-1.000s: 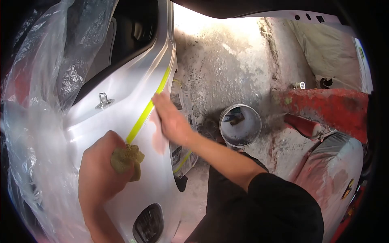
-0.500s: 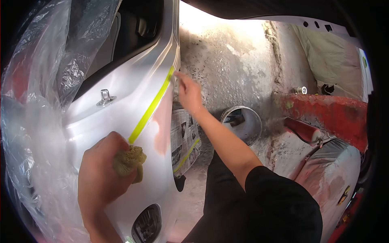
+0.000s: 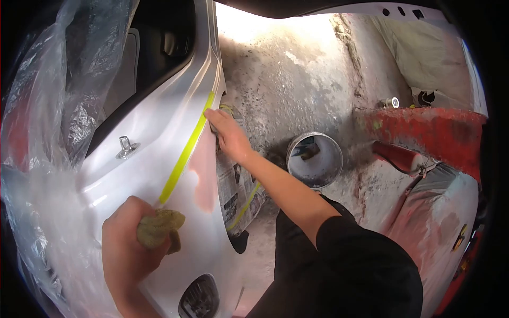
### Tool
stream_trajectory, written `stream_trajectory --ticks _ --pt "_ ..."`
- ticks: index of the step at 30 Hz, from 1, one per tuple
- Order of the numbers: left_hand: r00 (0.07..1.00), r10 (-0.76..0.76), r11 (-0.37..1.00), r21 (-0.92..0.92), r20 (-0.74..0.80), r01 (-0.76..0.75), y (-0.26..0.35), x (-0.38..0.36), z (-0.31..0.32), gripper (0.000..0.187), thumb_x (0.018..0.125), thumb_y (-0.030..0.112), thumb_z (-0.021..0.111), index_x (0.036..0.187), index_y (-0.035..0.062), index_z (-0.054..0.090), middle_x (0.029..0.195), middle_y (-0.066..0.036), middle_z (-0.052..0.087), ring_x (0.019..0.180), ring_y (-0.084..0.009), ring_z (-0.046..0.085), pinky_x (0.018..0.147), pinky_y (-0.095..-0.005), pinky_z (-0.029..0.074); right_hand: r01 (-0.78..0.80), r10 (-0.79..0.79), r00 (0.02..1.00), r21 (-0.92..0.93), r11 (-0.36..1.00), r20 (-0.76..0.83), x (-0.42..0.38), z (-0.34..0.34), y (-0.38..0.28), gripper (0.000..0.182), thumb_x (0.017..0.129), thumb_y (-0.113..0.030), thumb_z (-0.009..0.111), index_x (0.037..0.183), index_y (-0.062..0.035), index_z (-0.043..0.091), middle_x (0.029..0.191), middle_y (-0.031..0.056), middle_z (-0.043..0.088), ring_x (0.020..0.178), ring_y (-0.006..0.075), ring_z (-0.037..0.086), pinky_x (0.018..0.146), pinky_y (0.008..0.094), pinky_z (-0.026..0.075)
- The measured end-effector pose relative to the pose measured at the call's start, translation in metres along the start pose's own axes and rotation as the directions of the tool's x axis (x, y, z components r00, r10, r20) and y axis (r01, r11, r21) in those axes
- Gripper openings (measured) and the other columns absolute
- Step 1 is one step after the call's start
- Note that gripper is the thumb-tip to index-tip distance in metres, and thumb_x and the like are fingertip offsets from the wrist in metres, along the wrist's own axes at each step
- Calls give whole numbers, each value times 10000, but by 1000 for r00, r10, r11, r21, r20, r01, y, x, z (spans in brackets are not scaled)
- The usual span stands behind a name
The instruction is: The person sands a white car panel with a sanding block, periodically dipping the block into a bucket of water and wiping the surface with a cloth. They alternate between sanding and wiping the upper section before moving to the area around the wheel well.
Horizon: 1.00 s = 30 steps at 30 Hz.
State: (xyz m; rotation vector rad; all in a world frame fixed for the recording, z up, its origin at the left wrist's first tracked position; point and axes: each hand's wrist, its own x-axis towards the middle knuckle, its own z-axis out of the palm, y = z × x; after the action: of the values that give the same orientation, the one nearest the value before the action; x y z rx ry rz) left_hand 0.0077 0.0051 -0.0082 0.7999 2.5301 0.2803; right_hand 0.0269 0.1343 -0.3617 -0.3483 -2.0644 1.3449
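Olive-green crumpled cloth (image 3: 159, 228) clenched in left hand (image 3: 127, 241), by lime-yellow tape strip's (image 3: 183, 159) near end. Right hand (image 3: 229, 137), fingers extended, shifted nearer along tape; open grey floor (image 3: 281, 90) right of silver-white car panel's edge (image 3: 216, 153).

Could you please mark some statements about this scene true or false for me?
1. The left hand holds an olive wad. True.
2. The bucket stands on the floor. True.
3. The right hand is inside the bucket. False; it is by the upper part of the tape.
4. The tape is red. False; it is yellow-green.
5. A pinkish patch shows on the panel. True.
6. The tape runs across the floor. False; it is on the panel.
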Motion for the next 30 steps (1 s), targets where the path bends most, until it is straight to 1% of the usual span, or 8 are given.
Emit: stream_trajectory --ticks 6,11,14,18,22,25,29,30 --pt "999 15 1000 24 -33 -14 -1 1 1 294 650 16 785 826 44 551 742 -126 647 685 -348 654 634 -363 522 -71 71 997 35 997 -9 -11 9 -24 606 813 134 467 1391 -39 513 1435 197 523 1340 410 471 1138 460 398" --pt "998 -43 999 0 -37 43 -3 -2 3 293 628 2 770 819 50 554 720 -122 638 654 -323 638 624 -344 513 -140 141 990 -60 988 -1 7 22 37 587 861 71 472 1439 -32 462 1468 212 490 1382 427 425 1167 461 360" --pt "999 29 1000 2 -37 -29 -6 -2 2 304 617 -18 758 829 53 552 724 -114 633 638 -306 628 625 -332 510 -125 127 991 51 991 -50 -6 22 5 595 867 54 508 1455 -2 442 1448 246 501 1388 459 412 1167 465 358" --pt "998 53 999 -1 -21 -54 -9 -3 4 342 602 -35 755 857 55 547 752 -109 635 646 -295 629 637 -320 513 0 -3 999 67 998 52 -17 21 23 685 838 64 533 1500 16 362 1530 246 401 1444 416 350 1203 460 298" --pt "996 78 997 -12 -31 -79 -15 -4 5 374 588 -43 757 882 56 548 773 -110 641 661 -285 635 651 -310 513 -78 76 997 108 991 27 3 29 46 730 830 110 501 1525 18 300 1577 233 329 1476 415 288 1223 464 252" --pt "995 89 996 -3 -39 -89 -13 -2 4 383 583 -55 748 891 53 549 784 -113 645 669 -269 640 657 -304 513 -92 86 995 168 981 43 -23 23 -2 705 865 60 496 1534 2 283 1588 233 305 1477 413 285 1222 468 252" --pt "994 97 995 -16 -43 -98 -13 -3 6 377 586 -74 725 891 44 538 775 -113 627 663 -241 629 657 -292 506 -66 61 980 25 997 187 -1 18 44 683 905 -14 571 1525 18 287 1567 281 310 1502 407 226 1241 454 196" --pt "994 99 995 -24 -48 -100 -12 -2 6 372 589 -77 720 888 43 534 770 -109 620 659 -236 623 656 -289 504 -105 90 981 81 991 171 1 19 39 691 897 -11 575 1524 21 286 1571 275 306 1502 408 224 1240 456 200"
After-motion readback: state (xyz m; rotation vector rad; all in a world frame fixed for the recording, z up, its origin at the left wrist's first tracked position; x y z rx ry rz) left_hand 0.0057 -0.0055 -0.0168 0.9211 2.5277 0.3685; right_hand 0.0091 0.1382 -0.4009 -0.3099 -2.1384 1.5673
